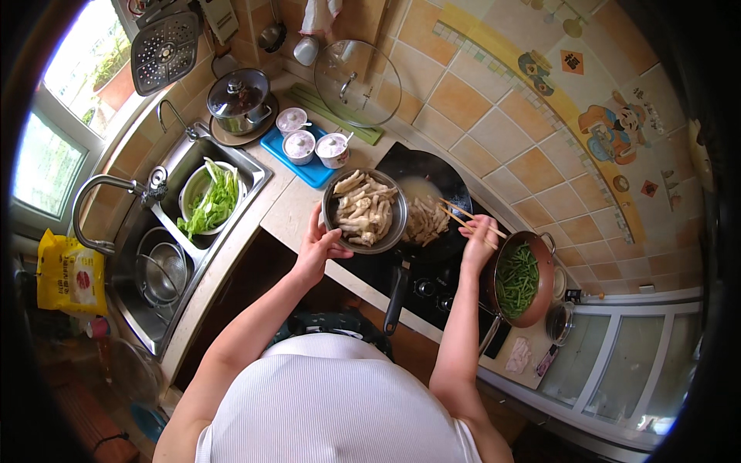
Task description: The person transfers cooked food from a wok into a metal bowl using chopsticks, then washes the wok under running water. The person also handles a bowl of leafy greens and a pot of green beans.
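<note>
My left hand (319,246) grips the rim of a round metal bowl (399,223), tilted beside the wok. Pale chicken feet (366,208) fill the bowl. In my right hand (480,237) is a pair of wooden chopsticks (457,215), their tips over the black wok (460,185). More chicken feet (425,220) lie in the wok, with cloudy liquid (419,188) at its far side. The wok's black handle (397,298) points towards me. Part of the wok is hidden behind the bowl.
Right of the wok stands a copper-coloured pan (541,283) of green beans (518,278). Lidded cups (300,146) sit on a blue tray (318,178), with a glass lid (359,87) behind. A double sink (200,254) at left holds leafy greens (217,197) in a basin; a lidded pot (238,104) stands beyond.
</note>
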A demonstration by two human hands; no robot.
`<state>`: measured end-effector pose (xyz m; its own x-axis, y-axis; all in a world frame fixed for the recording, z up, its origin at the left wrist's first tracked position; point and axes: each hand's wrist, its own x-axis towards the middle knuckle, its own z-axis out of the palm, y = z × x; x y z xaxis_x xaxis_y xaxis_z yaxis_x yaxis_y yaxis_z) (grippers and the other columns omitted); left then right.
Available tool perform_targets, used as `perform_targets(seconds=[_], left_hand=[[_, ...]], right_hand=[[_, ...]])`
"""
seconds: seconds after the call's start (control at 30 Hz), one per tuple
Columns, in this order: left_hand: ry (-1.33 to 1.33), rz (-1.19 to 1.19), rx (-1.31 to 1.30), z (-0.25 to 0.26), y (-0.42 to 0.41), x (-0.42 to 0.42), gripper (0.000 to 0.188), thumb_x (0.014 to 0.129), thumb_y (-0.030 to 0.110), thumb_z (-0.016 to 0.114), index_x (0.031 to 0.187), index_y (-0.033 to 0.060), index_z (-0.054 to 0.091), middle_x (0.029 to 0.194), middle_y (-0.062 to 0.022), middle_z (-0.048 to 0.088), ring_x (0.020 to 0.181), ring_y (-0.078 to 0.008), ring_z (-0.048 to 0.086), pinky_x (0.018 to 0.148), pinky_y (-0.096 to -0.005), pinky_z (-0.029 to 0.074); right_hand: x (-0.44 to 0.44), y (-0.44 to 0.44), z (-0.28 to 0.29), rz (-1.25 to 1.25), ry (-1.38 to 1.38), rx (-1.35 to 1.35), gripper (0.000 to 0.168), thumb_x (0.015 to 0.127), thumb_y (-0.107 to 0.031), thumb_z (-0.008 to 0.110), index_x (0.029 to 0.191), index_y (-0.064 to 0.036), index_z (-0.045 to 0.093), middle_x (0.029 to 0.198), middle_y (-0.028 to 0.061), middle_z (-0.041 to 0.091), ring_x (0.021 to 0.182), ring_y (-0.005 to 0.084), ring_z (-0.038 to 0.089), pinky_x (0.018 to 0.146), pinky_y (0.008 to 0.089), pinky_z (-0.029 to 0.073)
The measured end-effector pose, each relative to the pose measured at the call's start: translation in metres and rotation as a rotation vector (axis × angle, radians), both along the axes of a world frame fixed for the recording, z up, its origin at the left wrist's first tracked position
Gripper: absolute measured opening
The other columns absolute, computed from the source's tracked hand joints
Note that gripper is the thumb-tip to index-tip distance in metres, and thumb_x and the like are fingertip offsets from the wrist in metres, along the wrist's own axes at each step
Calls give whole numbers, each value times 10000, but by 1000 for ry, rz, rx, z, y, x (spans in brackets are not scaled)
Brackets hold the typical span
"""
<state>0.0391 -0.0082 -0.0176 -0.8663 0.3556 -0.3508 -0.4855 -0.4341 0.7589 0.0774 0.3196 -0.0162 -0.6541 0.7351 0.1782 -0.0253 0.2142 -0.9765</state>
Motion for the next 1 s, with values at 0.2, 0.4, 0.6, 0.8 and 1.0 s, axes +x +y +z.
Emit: perform_targets(seconds=[0.2, 0.4, 0.6, 0.8, 1.0], left_hand=[[14, -2, 18, -1, 0, 2, 699, 924, 43, 508, 1487, 210, 130, 1091, -109, 519, 709, -199, 663, 656, -324, 603], [1, 11, -3, 0, 0, 4, 694, 939, 82, 514, 1490, 213, 113, 1082, -104, 521, 729, -210, 667, 666, -329, 600], [-15, 32, 7, -2, -3, 3, 698, 939, 96, 525, 1490, 217, 114, 1070, -109, 523, 730, -213, 666, 667, -331, 599], [-1, 13, -19, -2, 0, 2, 688, 942, 76, 500, 1488, 218, 108, 1083, -107, 529, 727, -208, 656, 656, -339, 595], [-1, 21, -8, -1, -1, 2, 682, 936, 69, 508, 1484, 220, 131, 1068, -108, 529, 718, -204, 656, 647, -333, 598]], right_hand=[[-30, -14, -38, 28, -60, 108, 240, 991, -174, 442, 852, -9, 547, 698, 67, 601, 567, 148, 627, 536, 254, 489], [-25, -12, -39, 6, 22, 131, 211, 987, -147, 432, 883, -3, 546, 725, 73, 595, 596, 152, 617, 583, 273, 502], [-16, -10, -1, 87, -132, 276, 206, 967, -158, 456, 883, -30, 593, 706, 59, 612, 530, 161, 608, 530, 281, 477], [-34, -4, -31, 22, -141, 399, 219, 964, -190, 483, 862, -29, 590, 679, 77, 625, 559, 175, 646, 532, 303, 492], [-36, -1, -45, 3, -46, 146, 244, 986, -173, 452, 860, 7, 558, 710, 81, 607, 585, 153, 623, 557, 272, 518]])
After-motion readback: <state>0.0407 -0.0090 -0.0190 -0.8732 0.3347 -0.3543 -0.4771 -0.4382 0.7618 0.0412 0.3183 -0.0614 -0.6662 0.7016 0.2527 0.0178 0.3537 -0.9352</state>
